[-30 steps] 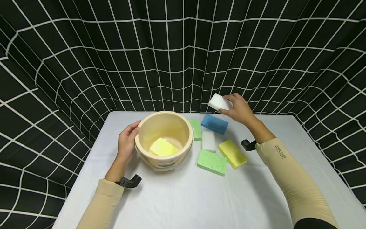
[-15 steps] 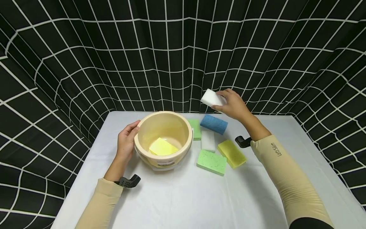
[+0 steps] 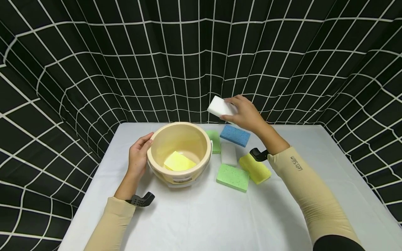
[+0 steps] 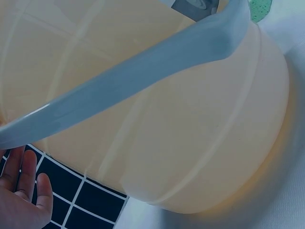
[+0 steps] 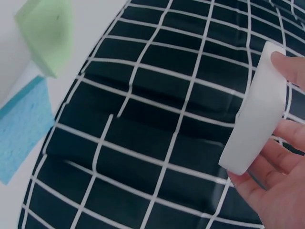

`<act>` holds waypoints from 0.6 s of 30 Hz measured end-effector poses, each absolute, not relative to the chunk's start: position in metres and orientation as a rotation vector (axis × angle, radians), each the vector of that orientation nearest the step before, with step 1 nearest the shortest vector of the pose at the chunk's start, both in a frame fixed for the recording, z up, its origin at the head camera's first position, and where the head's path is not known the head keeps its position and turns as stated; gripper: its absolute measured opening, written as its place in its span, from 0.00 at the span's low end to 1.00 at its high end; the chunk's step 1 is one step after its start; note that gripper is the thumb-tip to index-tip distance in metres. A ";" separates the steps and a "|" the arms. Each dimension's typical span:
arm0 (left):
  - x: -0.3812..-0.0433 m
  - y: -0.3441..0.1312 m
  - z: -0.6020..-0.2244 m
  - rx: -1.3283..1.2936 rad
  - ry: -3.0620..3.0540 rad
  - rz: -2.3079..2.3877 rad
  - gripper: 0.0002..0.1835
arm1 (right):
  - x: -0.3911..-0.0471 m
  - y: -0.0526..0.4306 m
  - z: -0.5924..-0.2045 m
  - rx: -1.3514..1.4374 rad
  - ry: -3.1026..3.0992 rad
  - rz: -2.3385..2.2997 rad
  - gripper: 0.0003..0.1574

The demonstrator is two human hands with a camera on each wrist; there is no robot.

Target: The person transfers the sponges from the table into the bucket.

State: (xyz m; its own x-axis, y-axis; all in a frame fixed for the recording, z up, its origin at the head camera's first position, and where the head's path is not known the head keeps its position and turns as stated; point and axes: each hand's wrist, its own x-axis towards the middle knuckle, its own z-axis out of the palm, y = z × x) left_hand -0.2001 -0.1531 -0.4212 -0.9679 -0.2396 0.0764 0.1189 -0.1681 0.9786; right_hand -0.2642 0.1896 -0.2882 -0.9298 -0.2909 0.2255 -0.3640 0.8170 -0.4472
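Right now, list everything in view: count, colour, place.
Bucket: 1, cream, left of centre
Table: 1, white, beneath the bucket
Handle: 1, whitish, on bucket's outside
Label: 1, greyish, bucket's front
Yellow block: at least 1, yellow, inside bucket
Green sponges: 2, green, right of the bucket
White sponge: 1, white, beyond the nearer green one
Blue sponge: 1, blue, table's far side
Yellow sponge: 1, yellow, rightmost on table
Held sponge: 1, white, raised
Curtain: count unclear, black with white grid, behind
Wrist devices: 2, black, one per wrist
Sleeves: 2, beige, on forearms
Left grip: 1, on the bucket's rim
Right grip: 1, on the held sponge
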 end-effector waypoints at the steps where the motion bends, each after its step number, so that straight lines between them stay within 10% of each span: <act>1: -0.200 -0.153 -0.421 0.139 -1.853 -2.232 0.19 | -0.263 0.187 -0.288 0.525 -2.852 0.749 0.40; 18: -0.201 -0.154 -0.423 0.130 -1.865 -2.232 0.19 | -0.250 0.151 -0.288 0.664 -2.812 0.772 0.37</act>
State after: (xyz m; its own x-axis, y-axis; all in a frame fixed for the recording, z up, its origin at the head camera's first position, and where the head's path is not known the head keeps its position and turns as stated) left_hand -0.2007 -0.1544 -0.4227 -0.9697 -0.2313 0.0783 0.1181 -0.1638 0.9794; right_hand -0.2504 0.1507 -0.2875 -0.8907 -0.3765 0.2548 -0.4539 0.7695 -0.4494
